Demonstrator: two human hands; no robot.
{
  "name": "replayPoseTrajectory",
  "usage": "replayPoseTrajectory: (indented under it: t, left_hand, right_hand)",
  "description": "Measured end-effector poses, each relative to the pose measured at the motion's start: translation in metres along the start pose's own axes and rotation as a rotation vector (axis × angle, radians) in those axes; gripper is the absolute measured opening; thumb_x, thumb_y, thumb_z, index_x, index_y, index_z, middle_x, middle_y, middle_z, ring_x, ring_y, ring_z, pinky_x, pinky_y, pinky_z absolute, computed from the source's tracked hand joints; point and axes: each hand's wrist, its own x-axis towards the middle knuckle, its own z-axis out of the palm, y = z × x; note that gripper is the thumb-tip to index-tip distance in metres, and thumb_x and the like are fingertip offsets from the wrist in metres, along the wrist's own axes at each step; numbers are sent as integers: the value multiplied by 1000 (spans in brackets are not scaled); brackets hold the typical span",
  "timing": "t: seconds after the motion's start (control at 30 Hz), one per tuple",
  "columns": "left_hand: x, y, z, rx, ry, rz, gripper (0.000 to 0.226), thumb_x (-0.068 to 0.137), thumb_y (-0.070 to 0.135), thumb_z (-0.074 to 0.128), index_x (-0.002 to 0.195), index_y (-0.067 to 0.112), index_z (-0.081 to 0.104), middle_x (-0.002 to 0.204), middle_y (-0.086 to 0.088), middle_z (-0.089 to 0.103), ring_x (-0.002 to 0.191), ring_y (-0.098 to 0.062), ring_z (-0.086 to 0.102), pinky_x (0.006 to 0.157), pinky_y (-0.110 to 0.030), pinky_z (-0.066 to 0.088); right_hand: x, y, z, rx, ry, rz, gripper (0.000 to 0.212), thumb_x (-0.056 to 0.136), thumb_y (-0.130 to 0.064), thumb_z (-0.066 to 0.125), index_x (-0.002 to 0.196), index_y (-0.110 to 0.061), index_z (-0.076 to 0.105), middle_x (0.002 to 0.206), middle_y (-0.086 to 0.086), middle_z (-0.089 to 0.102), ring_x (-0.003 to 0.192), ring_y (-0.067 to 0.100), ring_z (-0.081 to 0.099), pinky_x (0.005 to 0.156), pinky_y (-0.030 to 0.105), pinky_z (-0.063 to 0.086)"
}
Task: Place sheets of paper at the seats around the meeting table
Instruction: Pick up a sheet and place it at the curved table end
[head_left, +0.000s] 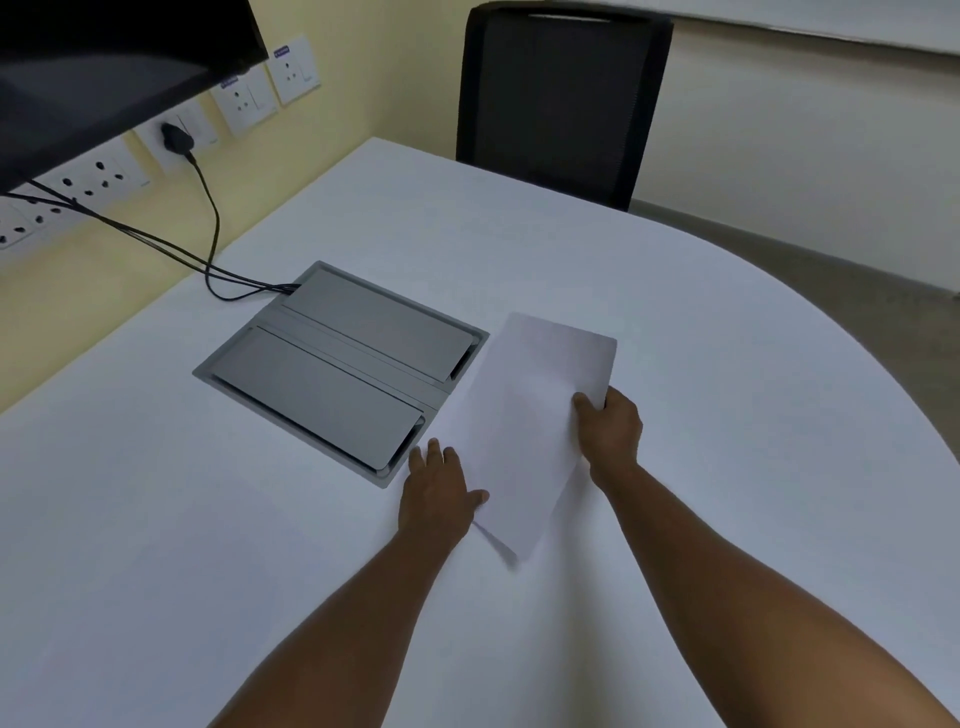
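Observation:
A white sheet of paper hovers just above the white meeting table, its near corner casting a small shadow. My right hand grips the sheet's right edge, thumb on top. My left hand holds the sheet's left edge, thumb on the paper and fingers spread on the table beside it. A black mesh office chair stands at the table's far side. Whether more sheets lie under the top one, I cannot tell.
A grey flip-lid cable box is set into the table left of the paper, with black cables running to wall sockets. A dark screen hangs at the upper left. The table's curved edge runs along the right.

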Motion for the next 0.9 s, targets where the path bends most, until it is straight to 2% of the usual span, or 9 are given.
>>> replayPoseTrajectory:
  t: [0.13,0.27,0.37,0.47,0.53,0.6,0.73,0.83,0.9]
  left_hand:
    - [-12,1,-4,-173,88,-38,82,94,56,45,153,6,16,163,-13,8,150,-34,-2,118,-45,21]
    - [-23,9,-7,-509,78,-144,84,92,53,51,152,3,19,156,-17,32,143,-34,30,114,-43,31]
    - [-35,19,-3,-761,-31,-227,85,91,53,53,153,7,17,148,-16,45,134,-33,45,110,-40,39]
    - [-49,33,2,-1062,-117,-287,69,91,45,59,144,7,38,131,-16,58,106,-28,64,94,-39,54]
    - [-56,42,6,-1185,-144,-257,37,92,34,62,114,4,62,117,-21,66,95,-30,68,81,-35,59]
    - [-62,51,8,-1233,-155,-234,25,93,26,63,91,1,63,109,-25,69,90,-31,69,76,-34,60]
    - [-68,70,10,-1204,-162,-203,25,93,15,63,100,-9,64,104,-25,70,80,-26,65,76,-34,59]
    - [-71,84,12,-1098,-140,-165,17,93,13,62,92,-4,65,93,-19,70,73,-22,63,77,-34,59]
    - [-70,96,14,-1024,-122,-122,16,93,15,61,88,0,65,86,-15,69,70,-22,62,80,-37,58]
  right_hand:
    - [-9,-8,-15,163,72,57,10,89,-25,61,83,-17,65,86,-1,70,81,22,65,73,33,51]
    - [-19,-13,-33,294,162,140,18,88,-24,63,100,-12,69,97,1,72,89,24,67,81,36,54]
    - [-32,-9,-50,359,227,175,16,87,-25,64,97,-13,69,97,2,72,89,23,68,80,36,55]
    - [-45,-1,-69,413,293,202,13,88,-25,65,99,-17,67,92,-6,69,89,22,68,80,35,53]
    - [-51,4,-82,457,330,218,13,89,-24,66,101,-19,67,91,-10,68,90,21,68,83,36,55]
    - [-57,9,-95,501,361,224,11,89,-23,66,100,-20,68,91,-11,69,90,20,69,85,36,55]
    - [-69,19,-123,570,408,237,14,88,-21,67,102,-19,69,99,-4,73,90,19,69,83,34,55]
    - [-78,32,-145,568,452,230,20,90,-21,67,109,-16,70,101,-3,73,94,19,69,87,36,55]
    - [-84,43,-161,541,492,225,16,90,-24,67,105,-17,69,99,-5,72,96,19,69,90,37,56]
